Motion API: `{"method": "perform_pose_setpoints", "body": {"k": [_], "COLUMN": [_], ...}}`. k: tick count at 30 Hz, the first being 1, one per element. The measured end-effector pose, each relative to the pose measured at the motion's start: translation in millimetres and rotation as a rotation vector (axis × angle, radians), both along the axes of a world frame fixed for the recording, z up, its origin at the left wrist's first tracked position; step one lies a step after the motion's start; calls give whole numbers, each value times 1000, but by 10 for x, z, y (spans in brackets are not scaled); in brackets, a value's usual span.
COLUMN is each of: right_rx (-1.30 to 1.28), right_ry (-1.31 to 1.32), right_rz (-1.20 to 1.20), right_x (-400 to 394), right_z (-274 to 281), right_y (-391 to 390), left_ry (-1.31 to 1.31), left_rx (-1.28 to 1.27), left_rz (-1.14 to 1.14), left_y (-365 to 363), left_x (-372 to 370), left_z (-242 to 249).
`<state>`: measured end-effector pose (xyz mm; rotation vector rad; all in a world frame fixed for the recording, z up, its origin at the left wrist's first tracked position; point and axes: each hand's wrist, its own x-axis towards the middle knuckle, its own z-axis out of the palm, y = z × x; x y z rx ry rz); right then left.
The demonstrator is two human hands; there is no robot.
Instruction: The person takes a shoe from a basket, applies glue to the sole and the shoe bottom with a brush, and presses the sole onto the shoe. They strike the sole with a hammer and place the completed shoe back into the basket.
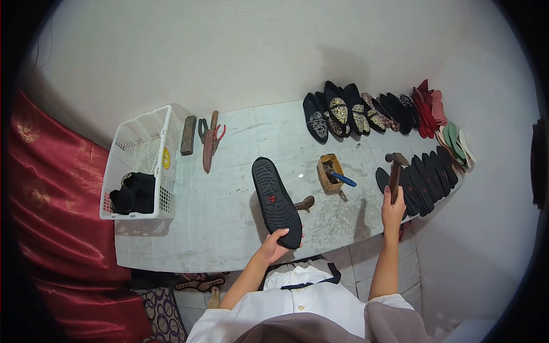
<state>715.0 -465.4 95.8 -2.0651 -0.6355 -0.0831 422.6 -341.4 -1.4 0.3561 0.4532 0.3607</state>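
Note:
My left hand (274, 247) grips a black shoe (273, 194) near one end, its ridged sole with a small red mark turned toward me. Partly hidden behind the shoe is a brown foot-shaped piece (306, 203), perhaps a shoe anvil. My right hand (393, 207) is closed round the handle of a hammer (395, 166), held upright with its head at the top. Below the hammer and to its right lies a row of black soles (426, 183). Between my hands, farther back, stands a small box (330, 182) with a blue-handled brush (343, 179) in it.
A white plastic basket (168, 188) with black items stands at the left. Beside it lie a dark block (188, 135) and pliers (219, 132) with a sheathed tool. Decorated shoes (337, 111) and red, green and cream pieces (452, 140) line the back right, near the wall.

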Motion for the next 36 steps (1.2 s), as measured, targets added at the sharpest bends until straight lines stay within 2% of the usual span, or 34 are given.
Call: {"method": "perform_pose_setpoints", "body": {"k": [4, 8, 11, 17, 18, 21, 24, 25, 26, 28, 29, 31, 34, 36], "right_rx": [-364, -678, -709, -697, -711, -434, -42, 76, 52, 171, 139, 54, -115, -259], "right_ry": [-121, -106, -154, -236, -241, -364, -323, -223, -151, 40, 215, 272, 366, 494], "right_rz": [-99, -56, 7, 50, 50, -68, 110, 216, 302, 673, 806, 949, 925, 998], "right_x": [441, 584, 572, 683, 734, 788, 466, 227, -14, -309, -469, -772, -1092, -1153], "right_z": [-543, -1022, -1302, -1505, -1496, -934, -129, 108, 290, 221, 131, -45, -272, -216], "right_y": [-58, -43, -12, -102, -98, 4, 382, 539, 697, 1078, 1273, 1700, 2249, 2468], "left_ry": [-21, -19, -23, 33, 56, 101, 86, 97, 108, 124, 130, 133, 119, 101], "left_rx": [-1, -4, -30, -38, -30, -8, 2, 9, 16, 24, 25, 11, -25, -36], "left_rz": [13, 28, 50, 141, 159, 210, 216, 226, 235, 247, 250, 252, 246, 235], "left_y": [-4, -24, -30, -100, -118, -163, -187, -201, -214, -237, -250, -264, -280, -273], "left_x": [8, 26, 27, 38, 41, 52, 55, 54, 56, 61, 58, 57, 53, 48], "left_z": [-5, -6, -28, 26, 60, 153, 156, 166, 181, 202, 210, 226, 238, 207]}}
